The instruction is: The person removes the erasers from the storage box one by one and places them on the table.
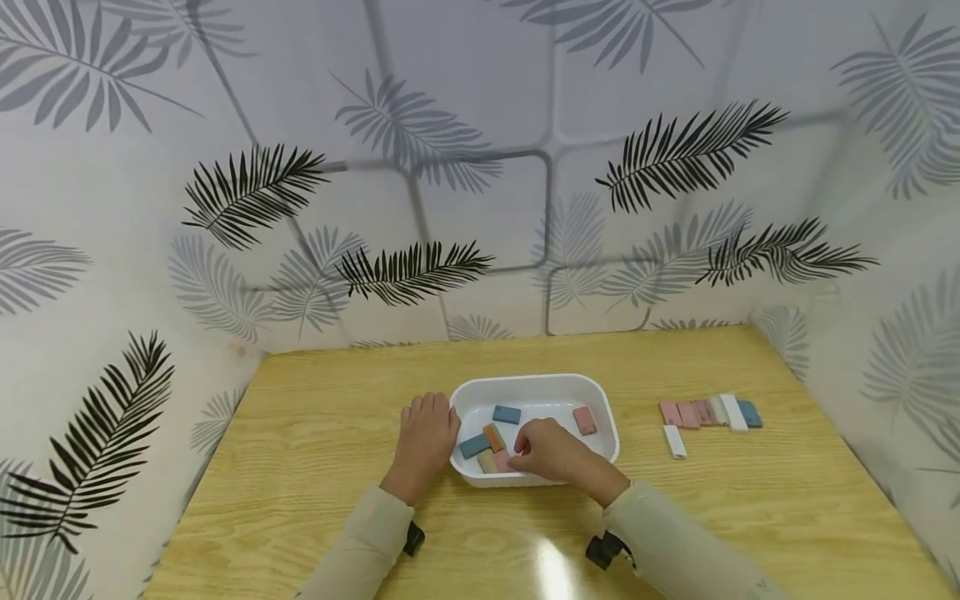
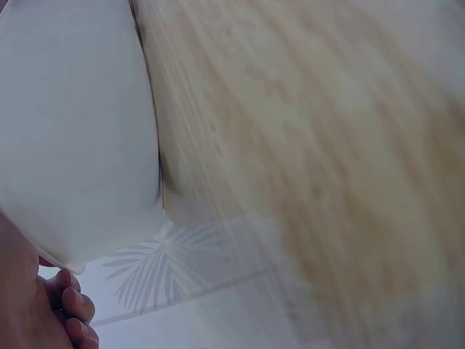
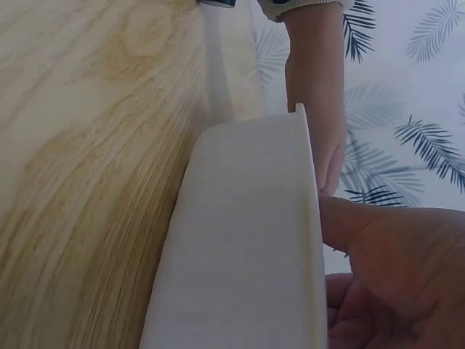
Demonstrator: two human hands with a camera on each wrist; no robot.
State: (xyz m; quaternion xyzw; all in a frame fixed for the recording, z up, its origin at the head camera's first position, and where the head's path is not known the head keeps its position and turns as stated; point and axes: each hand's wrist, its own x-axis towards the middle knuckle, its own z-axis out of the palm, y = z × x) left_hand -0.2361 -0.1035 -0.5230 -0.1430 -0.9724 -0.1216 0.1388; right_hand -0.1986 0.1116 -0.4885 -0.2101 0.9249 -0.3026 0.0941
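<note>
A white plastic tub (image 1: pixel 534 383) holds several small erasers. My left hand (image 1: pixel 426 429) grips the tub's left rim; its curled fingers (image 2: pixel 76 302) show at the rim in the left wrist view. My right hand (image 1: pixel 555 450) reaches over the near rim, fingers bent, with thumb and forefinger right at a pink eraser (image 1: pixel 502 460). Whether they pinch it I cannot tell. Around it lie a beige eraser (image 1: pixel 487 462), an orange-and-green one (image 1: pixel 493 437) and a blue one (image 1: pixel 473 447). In the right wrist view the tub's wall (image 3: pixel 240 233) hides the contents.
Another blue eraser (image 1: pixel 507 414) lies toward the back of the tub, and another pink eraser (image 1: pixel 584 421) at its right. On the wooden table (image 1: pixel 315 467), right of the tub, several erasers form a row (image 1: pixel 708 412), with a white eraser (image 1: pixel 674 442) below. Leaf-patterned wall covering (image 1: pixel 480 208) surrounds the table.
</note>
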